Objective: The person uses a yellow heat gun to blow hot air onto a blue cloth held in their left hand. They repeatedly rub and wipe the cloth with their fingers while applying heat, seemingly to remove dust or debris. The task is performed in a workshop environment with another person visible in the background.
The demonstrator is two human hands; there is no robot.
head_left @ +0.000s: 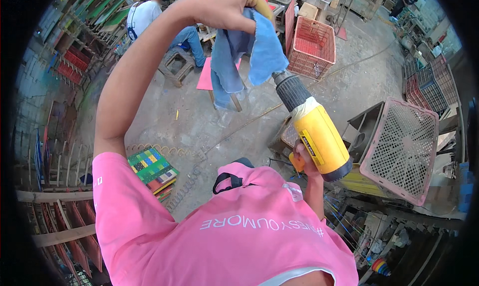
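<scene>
My left arm is raised and bent, and my left hand (227,9) is closed on a ragged blue cloth (267,51) that hangs down from it. Something yellow covers part of one or more fingers. At right of centre, my right hand (305,160) grips the handle of a yellow power drill (322,136). The drill tilts up and to the left, its black chuck (292,90) pointing toward the cloth. The chuck's tip meets the cloth's lower edge in view; whether they touch, I cannot tell. Any bit is hidden behind the cloth.
A red plastic crate (313,49) stands on the floor ahead. Nearer are a small pink-topped stool (205,77) and a stack of coloured boards (152,169) beside a coiled hose (184,189). A pink perforated crate (399,151) is at right. Another person (144,19) sits far left.
</scene>
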